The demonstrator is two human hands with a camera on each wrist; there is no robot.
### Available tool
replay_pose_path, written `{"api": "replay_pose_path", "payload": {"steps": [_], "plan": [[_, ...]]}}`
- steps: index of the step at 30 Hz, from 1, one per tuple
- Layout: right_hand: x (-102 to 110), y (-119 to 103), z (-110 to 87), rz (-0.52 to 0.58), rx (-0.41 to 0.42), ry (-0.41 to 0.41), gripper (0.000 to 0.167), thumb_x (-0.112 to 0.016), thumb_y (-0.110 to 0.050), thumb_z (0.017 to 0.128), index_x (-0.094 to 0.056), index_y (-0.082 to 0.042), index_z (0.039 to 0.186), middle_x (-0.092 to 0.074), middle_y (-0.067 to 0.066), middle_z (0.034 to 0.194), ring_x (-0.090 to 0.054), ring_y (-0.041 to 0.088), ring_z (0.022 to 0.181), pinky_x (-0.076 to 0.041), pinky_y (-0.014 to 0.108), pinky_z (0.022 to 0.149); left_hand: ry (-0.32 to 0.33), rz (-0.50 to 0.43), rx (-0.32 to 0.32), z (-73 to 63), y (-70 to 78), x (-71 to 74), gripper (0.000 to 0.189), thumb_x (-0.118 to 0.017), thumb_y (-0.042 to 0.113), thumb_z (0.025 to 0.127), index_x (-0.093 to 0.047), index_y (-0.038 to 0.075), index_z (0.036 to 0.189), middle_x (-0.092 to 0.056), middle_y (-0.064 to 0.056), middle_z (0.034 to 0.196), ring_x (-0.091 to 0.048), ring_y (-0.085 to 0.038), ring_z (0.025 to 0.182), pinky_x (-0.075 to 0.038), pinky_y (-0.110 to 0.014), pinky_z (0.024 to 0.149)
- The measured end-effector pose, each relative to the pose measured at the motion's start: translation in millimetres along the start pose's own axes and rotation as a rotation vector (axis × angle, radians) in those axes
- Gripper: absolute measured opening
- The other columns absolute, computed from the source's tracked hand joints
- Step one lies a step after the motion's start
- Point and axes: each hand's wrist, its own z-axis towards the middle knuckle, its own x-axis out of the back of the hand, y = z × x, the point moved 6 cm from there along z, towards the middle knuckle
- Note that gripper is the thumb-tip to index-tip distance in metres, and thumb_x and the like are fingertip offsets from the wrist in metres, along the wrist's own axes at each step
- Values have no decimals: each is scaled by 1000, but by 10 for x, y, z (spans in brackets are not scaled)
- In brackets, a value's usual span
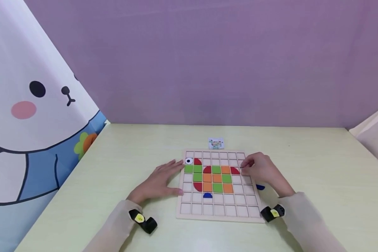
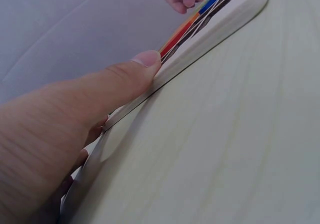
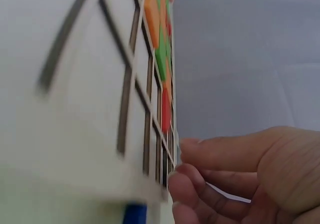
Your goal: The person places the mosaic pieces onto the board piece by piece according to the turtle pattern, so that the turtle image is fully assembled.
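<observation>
A wooden grid board (image 1: 218,210) lies on the table, bearing green and orange squares, red quarter-round pieces, a blue half-round piece (image 1: 208,195) and a round eye piece (image 1: 189,161). Along the board's left edge rests my left hand (image 1: 162,182), fingers spread, its thumb (image 2: 125,79) against the side. Over the right edge hovers my right hand (image 1: 261,169), fingers bent and fingertips close to a red quarter-round piece (image 1: 235,170) in the grid. Between its thumb (image 3: 215,151) and fingers no piece shows in the right wrist view.
Behind the board lies a small picture card (image 1: 216,143). Another blue piece (image 1: 260,187) is on the table just right of the board, below my right wrist. A purple cloth (image 1: 208,70) hangs along the table's far edge; a cartoon-printed cloth (image 1: 25,140) hangs at left.
</observation>
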Motion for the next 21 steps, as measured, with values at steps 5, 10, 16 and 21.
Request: {"api": "replay_pose_path", "payload": {"steps": [5,10,16,21], "plan": [[108,87,-69,-20,-4,-2,11,-66,-6,84,-69,1,93,-62,8,81,-52,19,73,-43,26,61,3,12,-11,-2,8,0,89,-67,59,78,-30,22,150,-24,2,158,-11,-26,149,-14,-53,118],[226,185,-160,-41,6,-9,14,-66,-6,83,-68,3,94,-63,8,82,-52,18,72,-44,27,60,-4,14,-12,7,7,-9,89,-67,59,79,-30,22,151,-24,2,158,-11,-26,149,-14,-53,118],[344,353,-294,-88,12,-28,16,-68,-8,82,-67,2,95,-62,6,82,-52,16,68,-43,26,56,-5,21,-5,30,-6,-21,88,-66,60,79,-30,24,150,-24,3,158,-11,-26,149,-14,-53,118],[390,494,-429,-110,-4,-51,19,-71,-12,82,-66,1,96,-61,4,82,-53,16,69,-45,26,54,-4,23,5,22,-17,-22,89,-67,60,78,-30,24,150,-23,3,158,-11,-25,149,-14,-53,118]]}}
